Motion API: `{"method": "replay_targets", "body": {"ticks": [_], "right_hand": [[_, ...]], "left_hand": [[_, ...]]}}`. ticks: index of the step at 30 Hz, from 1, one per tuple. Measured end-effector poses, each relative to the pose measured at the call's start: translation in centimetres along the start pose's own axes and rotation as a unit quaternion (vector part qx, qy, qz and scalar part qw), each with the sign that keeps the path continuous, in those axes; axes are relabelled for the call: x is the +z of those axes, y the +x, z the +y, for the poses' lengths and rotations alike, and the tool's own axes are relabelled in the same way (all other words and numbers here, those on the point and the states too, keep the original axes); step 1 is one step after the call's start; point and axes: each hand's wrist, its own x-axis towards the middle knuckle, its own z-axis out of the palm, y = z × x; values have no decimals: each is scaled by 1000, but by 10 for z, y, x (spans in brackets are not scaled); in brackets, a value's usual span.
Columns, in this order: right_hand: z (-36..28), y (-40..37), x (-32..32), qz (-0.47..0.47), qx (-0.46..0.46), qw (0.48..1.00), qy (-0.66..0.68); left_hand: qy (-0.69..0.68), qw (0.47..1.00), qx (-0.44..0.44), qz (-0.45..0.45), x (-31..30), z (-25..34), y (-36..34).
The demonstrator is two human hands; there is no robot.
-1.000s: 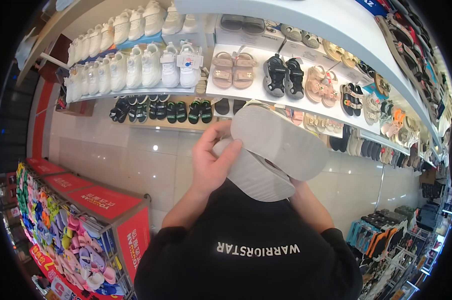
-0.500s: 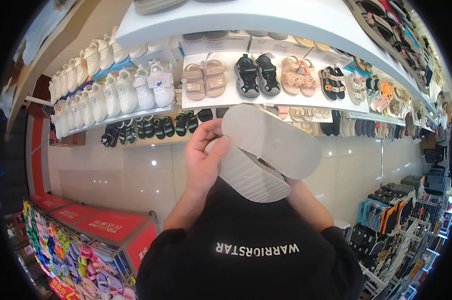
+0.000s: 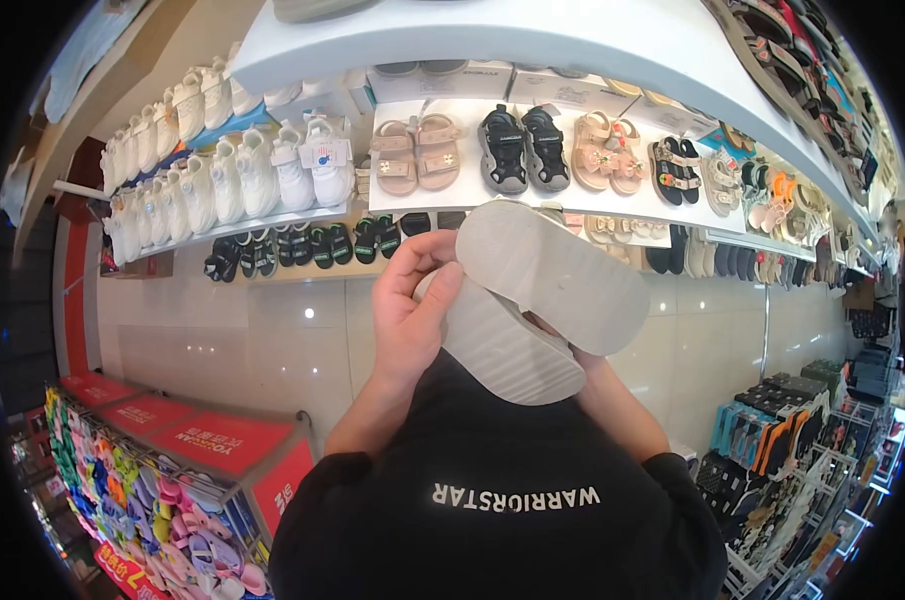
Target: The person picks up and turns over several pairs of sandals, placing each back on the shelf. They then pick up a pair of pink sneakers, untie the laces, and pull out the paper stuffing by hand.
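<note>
A pair of grey slippers (image 3: 555, 280) is held up in front of my chest, flat soles facing me. One slipper overlaps the other, and a narrow dark gap shows between them. My left hand (image 3: 413, 308) grips their left ends, thumb over the edge of the lower sole and fingers curled behind. My right hand (image 3: 595, 372) is at their lower right side; its fingers are mostly hidden behind the soles, where it supports the pair. The uppers of the slippers face away and are hardly visible.
A white shelf (image 3: 453, 205) ahead carries beige sandals (image 3: 416, 155) and black sandals (image 3: 525, 150). White sneakers (image 3: 233, 180) line the left shelf. A red-topped rack (image 3: 208, 440) with colourful clogs stands lower left, and a sock rack (image 3: 773, 440) lower right.
The slippers have shifted slightly to the right and tilted a little, still in my hands. The shelves appear slightly shifted as my view moved.
</note>
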Motion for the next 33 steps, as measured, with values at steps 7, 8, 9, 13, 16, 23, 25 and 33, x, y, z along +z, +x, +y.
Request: {"method": "replay_targets", "body": {"ticks": [7, 8, 9, 13, 16, 23, 25, 33], "right_hand": [[6, -1, 5, -18, 22, 1000, -9], [7, -1, 5, -19, 25, 999, -9], [8, -2, 6, -20, 26, 999, -9], [9, -7, 7, -22, 26, 999, -13], [10, -11, 7, -19, 22, 999, -16], [12, -19, 7, -13, 10, 1000, -15], [13, -21, 7, -11, 7, 1000, -15], [15, -26, 8, -7, 3, 1000, -12]], "left_hand": [[25, 999, 7, 28, 0, 8, -8], [39, 999, 4, 31, 0, 9, -9], [40, 999, 6, 35, -1, 8, -10], [41, 999, 14, 30, -2, 6, -14], [49, 998, 14, 20, -2, 5, -15], [51, 999, 14, -1, -1, 7, -16], [43, 999, 12, -6, -1, 6, -16], [48, 999, 7, -14, -3, 4, -22]]}}
